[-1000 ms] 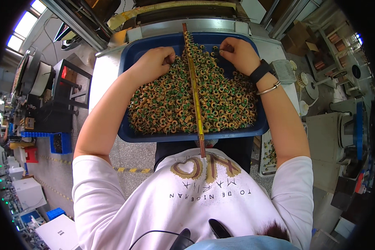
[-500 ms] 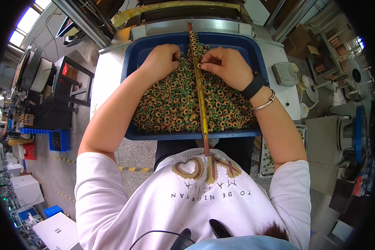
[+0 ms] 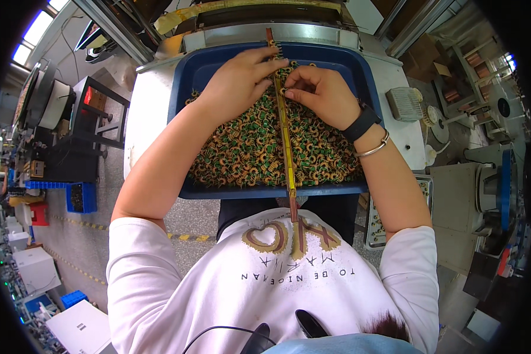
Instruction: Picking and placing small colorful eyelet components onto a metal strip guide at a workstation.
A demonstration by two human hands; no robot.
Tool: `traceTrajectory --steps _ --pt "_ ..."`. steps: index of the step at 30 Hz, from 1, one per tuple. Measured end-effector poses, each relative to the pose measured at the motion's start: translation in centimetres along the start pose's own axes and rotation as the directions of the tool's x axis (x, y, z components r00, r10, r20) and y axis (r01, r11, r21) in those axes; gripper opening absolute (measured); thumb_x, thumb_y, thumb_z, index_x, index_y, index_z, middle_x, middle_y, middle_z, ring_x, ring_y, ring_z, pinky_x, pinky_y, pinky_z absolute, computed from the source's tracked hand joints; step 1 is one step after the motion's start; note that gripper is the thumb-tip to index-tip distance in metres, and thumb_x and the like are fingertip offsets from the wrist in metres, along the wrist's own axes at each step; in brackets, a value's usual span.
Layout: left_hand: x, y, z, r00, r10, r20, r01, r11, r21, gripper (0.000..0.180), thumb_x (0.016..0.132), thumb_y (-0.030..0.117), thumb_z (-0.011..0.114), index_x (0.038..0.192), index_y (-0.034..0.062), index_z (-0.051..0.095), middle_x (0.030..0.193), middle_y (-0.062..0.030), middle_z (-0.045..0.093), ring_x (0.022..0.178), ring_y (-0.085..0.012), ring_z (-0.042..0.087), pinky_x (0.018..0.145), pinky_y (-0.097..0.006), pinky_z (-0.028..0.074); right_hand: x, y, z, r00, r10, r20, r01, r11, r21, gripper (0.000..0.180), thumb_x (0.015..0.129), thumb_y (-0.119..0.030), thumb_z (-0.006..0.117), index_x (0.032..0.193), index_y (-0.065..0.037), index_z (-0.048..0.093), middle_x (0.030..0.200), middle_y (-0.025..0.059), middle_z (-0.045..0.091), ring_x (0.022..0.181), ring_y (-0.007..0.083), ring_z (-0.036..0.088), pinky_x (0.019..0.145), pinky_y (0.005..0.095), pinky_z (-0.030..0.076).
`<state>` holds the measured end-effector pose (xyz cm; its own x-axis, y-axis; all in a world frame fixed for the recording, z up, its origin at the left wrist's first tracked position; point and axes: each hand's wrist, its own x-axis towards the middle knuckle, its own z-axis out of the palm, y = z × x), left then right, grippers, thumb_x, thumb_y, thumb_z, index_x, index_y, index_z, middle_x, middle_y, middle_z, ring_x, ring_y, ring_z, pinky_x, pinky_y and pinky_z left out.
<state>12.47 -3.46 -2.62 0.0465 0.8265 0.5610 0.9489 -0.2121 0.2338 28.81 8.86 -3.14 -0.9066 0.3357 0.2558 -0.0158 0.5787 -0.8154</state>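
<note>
Rod: a long thin rod (image 3: 284,127) is being held lengthwise over the blue tray (image 3: 360,68), one end toward the far machine, the other overhanging the tray's near rim above the person's lap.
Coils: small wound ring coils (image 3: 242,150), copper and green, are being kept loose in the tray, filling most of its floor on both sides of the rod.
Head view, left hand: the left hand (image 3: 239,82) is being laid across the far part of the rod, fingers (image 3: 259,59) extended and close together, their tips touching the rod.
Head view, right hand: the right hand (image 3: 318,94) is being held just beside the rod, thumb and forefinger pinched at it; whether a coil is between them cannot be told.
Change, one second: both hands are being brought inward; earlier they were apart, each sunk in the coil heap at a far corner of the tray.
Change, half second: the hands were already near the rod; now they are being closed onto it, almost touching.
Rod position: unchanged across the three pictures.
Judgement: gathering appears finished for this cycle, and work at the rod is judged to be starting.
Surroundings: a grey machine housing (image 3: 277,32) is lying beyond the tray, and a black wrist device (image 3: 361,123) and a bangle (image 3: 374,147) are being worn on the right arm.
</note>
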Motion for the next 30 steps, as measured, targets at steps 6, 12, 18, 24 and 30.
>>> traceTrajectory --steps 6,12,18,24,30 --pt "-0.1 -0.4 0.8 0.98 -0.005 0.2 0.003 1.0 0.009 0.036 0.081 0.009 0.058 0.117 0.0067 0.055 0.125 -0.013 0.051 0.109 -0.0316 0.051 0.09 -0.038 0.043 0.7 -0.4 0.5 0.992 -0.095 -0.078 0.071 0.962 -0.264 0.015 0.078 -0.015 0.064 0.086 -0.003 0.062 0.072 0.0113 0.063 0.066 0.0211 0.062 0.06 0.031 0.047" --pt "-0.2 -1.4 0.8 0.989 -0.131 -0.076 0.12 0.984 -0.132 0.034 0.08 0.008 0.059 0.114 0.0049 0.056 0.119 -0.0136 0.054 0.106 -0.0316 0.053 0.088 -0.037 0.044 1.6 1.1 -2.2 0.975 0.09 -0.202 -0.107 0.992 -0.071 0.02 0.079 -0.014 0.065 0.094 0.0 0.064 0.078 0.0041 0.066 0.068 0.0109 0.06 0.063 0.025 0.048" --pt "0.0 -4.5 2.2 0.949 -0.146 0.279 0.153 0.988 -0.003 0.023 0.078 -0.001 0.056 0.1 0.001 0.059 0.102 -0.0146 0.056 0.094 -0.0329 0.054 0.081 -0.037 0.044 3.1 4.3 -4.5 0.991 -0.006 -0.132 -0.06 0.866 -0.496 0.021 0.078 -0.016 0.064 0.094 -0.003 0.066 0.081 0.0108 0.067 0.071 0.0205 0.063 0.065 0.0306 0.05" --pt "-0.2 -3.8 1.1 0.873 -0.372 0.317 0.384 0.923 0.025 0.021 0.076 -0.002 0.058 0.097 0.0002 0.058 0.094 -0.0141 0.056 0.087 -0.0309 0.055 0.077 -0.037 0.044 2.7 4.8 -3.5 0.997 0.076 0.03 -0.04 0.776 -0.63 0.018 0.075 -0.012 0.063 0.09 -0.004 0.067 0.083 0.0143 0.065 0.075 0.0301 0.062 0.069 0.0373 0.049" --pt "-0.1 -3.1 -0.1 0.91 -0.407 0.084 0.415 0.9 -0.131 0.022 0.075 -0.004 0.06 0.096 0.001 0.059 0.092 -0.0126 0.057 0.085 -0.027 0.057 0.074 -0.032 0.047 1.9 4.7 -4.4 0.996 0.004 -0.093 -0.053 0.849 -0.526 0.013 0.076 -0.011 0.063 0.087 -0.003 0.061 0.082 0.0125 0.062 0.077 0.0283 0.061 0.068 0.035 0.048"
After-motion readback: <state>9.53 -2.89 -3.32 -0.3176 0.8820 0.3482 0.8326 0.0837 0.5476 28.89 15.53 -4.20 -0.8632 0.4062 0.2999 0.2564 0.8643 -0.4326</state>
